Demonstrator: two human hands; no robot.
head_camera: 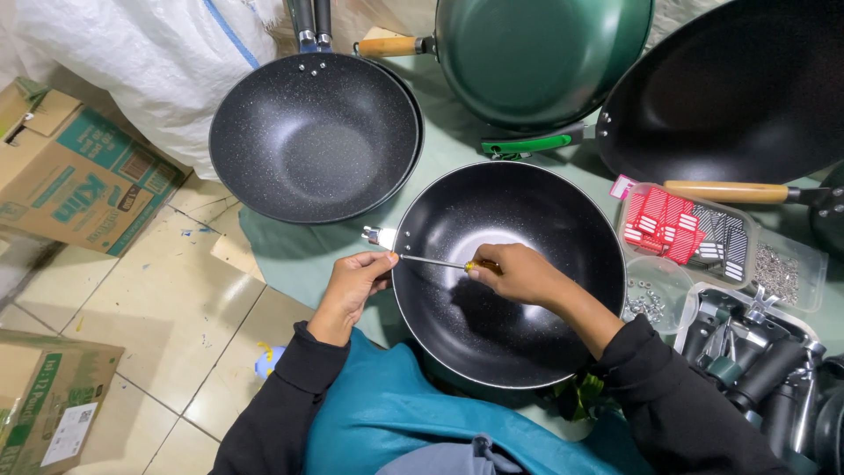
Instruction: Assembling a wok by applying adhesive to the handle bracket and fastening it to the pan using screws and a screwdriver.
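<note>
A black non-stick wok (492,343) rests in front of me on a green cloth. My right hand (519,273) is inside it, closed on a screwdriver (435,262) with a yellow handle. The thin shaft points left to the wok's rim. My left hand (356,281) pinches the rim from outside, right where the shaft's tip meets it. A small metal handle bracket (378,235) sticks out of the rim just above my left fingers.
A speckled black wok (312,132) lies behind on the left, a green wok (536,48) and a large black wok (738,88) farther back. Clear trays of red and striped tags (681,224), screws (778,273) and black handles (756,361) stand right. Cardboard boxes (79,171) stand left.
</note>
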